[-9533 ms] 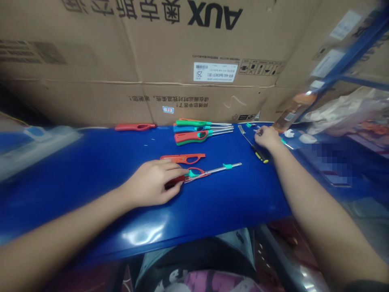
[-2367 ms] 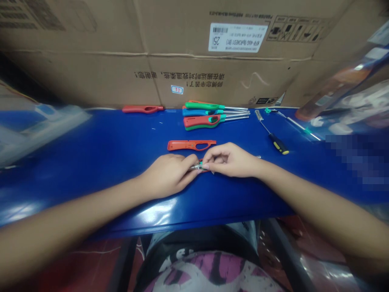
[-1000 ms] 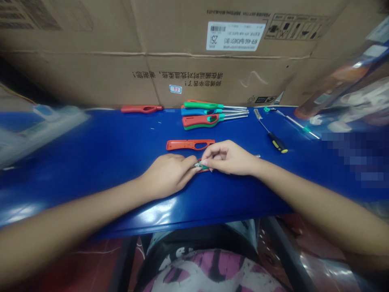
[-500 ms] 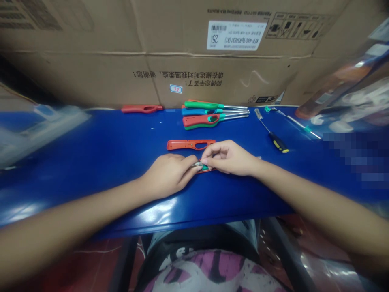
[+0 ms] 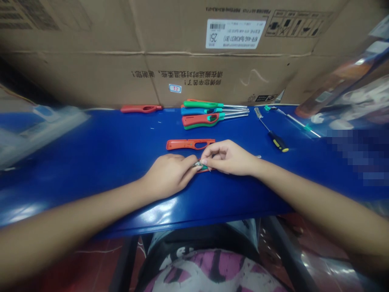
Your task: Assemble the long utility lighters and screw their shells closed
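Both hands meet over an opened red-orange lighter half (image 5: 203,170) on the blue table. Its inside shows a green piece and a small metallic part. My left hand (image 5: 170,174) is closed on the left end of that half, hiding most of it. From the right, my right hand (image 5: 232,158) pinches at the small parts inside, thumb and index finger together; what lies between the fingertips is too small to make out. Just behind the hands lies an empty orange lighter shell half (image 5: 182,144). A metal tip (image 5: 258,157) shows beyond my right wrist.
Several assembled stick lighters (image 5: 200,121) lie stacked near the cardboard box (image 5: 121,77) at the back. To their left is a red lighter shell (image 5: 141,109). A black-and-yellow screwdriver (image 5: 278,142) and a metal lighter tube (image 5: 299,123) lie to the right. A blurred plastic container (image 5: 60,125) stands left.
Hardly anything differs. Both hands keep their grip at the same spot, with only a slight shift of the fingertips and of the camera view.
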`<state>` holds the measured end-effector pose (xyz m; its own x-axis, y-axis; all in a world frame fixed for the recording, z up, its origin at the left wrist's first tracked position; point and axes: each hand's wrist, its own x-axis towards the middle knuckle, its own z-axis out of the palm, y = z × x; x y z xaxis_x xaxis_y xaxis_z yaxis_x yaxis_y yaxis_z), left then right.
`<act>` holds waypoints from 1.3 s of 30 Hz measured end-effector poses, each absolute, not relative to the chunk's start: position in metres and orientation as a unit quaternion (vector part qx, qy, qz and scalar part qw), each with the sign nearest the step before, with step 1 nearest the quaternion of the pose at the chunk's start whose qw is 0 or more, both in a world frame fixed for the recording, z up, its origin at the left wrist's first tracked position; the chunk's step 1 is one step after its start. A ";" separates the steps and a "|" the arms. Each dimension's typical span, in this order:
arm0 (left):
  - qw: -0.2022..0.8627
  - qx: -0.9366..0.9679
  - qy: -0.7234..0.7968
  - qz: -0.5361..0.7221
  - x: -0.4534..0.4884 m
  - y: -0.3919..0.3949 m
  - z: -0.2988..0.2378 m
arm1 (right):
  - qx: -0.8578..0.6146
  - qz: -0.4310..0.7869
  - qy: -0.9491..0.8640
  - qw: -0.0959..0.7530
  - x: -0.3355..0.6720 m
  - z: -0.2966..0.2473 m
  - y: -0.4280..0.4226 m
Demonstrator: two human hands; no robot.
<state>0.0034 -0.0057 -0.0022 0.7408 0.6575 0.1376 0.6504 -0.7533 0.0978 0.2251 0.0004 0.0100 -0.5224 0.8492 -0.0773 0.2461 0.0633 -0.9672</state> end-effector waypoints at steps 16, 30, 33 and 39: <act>0.043 0.935 0.345 0.072 0.002 -0.005 0.001 | -0.406 0.567 -0.669 0.256 0.228 0.012 0.000; 0.021 0.934 0.347 0.079 0.004 -0.005 -0.002 | -0.395 0.556 -0.676 0.278 0.229 0.006 0.001; 0.027 0.934 0.349 0.077 0.004 -0.004 -0.002 | -0.391 0.555 -0.680 0.277 0.229 0.005 0.002; 0.053 0.932 0.349 0.081 0.002 -0.002 0.000 | -0.403 0.561 -0.668 0.278 0.226 0.011 0.001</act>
